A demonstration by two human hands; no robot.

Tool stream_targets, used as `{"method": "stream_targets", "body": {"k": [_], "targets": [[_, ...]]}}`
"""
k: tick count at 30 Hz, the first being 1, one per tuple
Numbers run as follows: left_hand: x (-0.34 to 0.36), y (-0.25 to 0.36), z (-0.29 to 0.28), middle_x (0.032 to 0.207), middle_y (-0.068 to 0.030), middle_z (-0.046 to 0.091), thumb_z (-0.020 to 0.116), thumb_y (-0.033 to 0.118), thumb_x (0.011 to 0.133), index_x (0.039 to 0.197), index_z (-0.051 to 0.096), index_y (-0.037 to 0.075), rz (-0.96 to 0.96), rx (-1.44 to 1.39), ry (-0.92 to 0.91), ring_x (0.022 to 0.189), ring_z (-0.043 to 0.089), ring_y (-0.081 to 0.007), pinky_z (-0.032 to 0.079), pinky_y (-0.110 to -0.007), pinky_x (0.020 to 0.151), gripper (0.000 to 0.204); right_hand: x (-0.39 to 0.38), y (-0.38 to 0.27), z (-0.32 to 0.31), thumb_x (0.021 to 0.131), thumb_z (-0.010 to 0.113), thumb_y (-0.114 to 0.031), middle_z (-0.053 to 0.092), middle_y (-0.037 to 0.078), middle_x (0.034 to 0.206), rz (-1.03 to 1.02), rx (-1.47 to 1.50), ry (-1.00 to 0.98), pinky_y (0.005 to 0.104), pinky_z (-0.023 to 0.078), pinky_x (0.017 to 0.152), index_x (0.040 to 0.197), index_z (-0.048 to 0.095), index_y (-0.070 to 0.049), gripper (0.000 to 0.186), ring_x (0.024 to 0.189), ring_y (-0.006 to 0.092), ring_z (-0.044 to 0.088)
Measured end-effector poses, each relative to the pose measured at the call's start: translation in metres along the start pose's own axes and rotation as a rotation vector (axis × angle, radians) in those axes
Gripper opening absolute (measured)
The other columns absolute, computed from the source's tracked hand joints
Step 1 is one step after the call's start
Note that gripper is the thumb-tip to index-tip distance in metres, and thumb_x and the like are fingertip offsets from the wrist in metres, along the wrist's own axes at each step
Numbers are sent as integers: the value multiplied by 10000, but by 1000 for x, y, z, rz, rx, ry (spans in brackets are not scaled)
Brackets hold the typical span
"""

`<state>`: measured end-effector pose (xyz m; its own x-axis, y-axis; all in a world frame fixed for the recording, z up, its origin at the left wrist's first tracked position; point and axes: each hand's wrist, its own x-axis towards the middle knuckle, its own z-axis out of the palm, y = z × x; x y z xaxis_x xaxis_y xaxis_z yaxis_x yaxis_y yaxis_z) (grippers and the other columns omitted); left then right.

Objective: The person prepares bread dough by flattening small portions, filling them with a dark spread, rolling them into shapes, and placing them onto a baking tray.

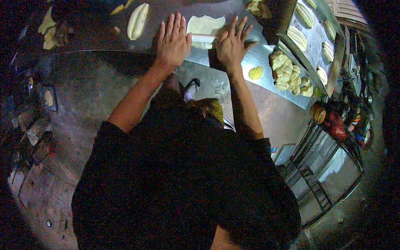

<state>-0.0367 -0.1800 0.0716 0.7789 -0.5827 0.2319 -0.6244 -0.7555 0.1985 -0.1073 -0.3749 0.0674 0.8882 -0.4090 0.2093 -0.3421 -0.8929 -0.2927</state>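
Note:
A pale rolling pin (203,38) lies crosswise between my hands on a thin, flattened sheet of dough (206,25) on the metal worktop. My left hand (173,46) rests flat at its left end, with fingers stretched forward. At the right end, my right hand (232,46) presses down with its fingers spread. Both palms hide the ends of the pin. Farther left lies a long, pale dough roll (138,22) with a lengthwise groove. Beside my right forearm sits a small yellowish flat piece (256,73), and right of it a heap of dough pieces (285,71).
A metal tray (336,68) with several shaped dough rolls stands at the far right. Brownish scraps (48,29) lie at the far left of the worktop. Below its curved front edge is a concrete floor (108,79). Assorted clutter (335,121) stands on the right.

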Motion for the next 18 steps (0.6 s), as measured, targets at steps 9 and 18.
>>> {"method": "stream_targets", "body": {"k": [9, 18], "targets": [[-5, -23, -12, 1321, -222, 555, 540, 400, 978, 1241, 546, -38, 168, 45, -189, 1267, 506, -389, 386, -523, 1057, 511, 0, 14, 16, 1006, 387, -260, 193, 195, 1639, -201, 563, -75, 605, 53, 1206, 1556, 239, -1, 625, 1513, 391, 172], [90, -32, 41, 1112, -190, 569, 551, 309, 956, 1057, 554, 30, -81, -21, 355, 1016, 548, -367, 402, -519, 813, 298, 119, -4, 44, 1036, 338, -367, 160, 115, 1664, -109, -140, 117, 682, 14, 1160, 1598, 139, -76, 663, 1540, 317, 105]]}}
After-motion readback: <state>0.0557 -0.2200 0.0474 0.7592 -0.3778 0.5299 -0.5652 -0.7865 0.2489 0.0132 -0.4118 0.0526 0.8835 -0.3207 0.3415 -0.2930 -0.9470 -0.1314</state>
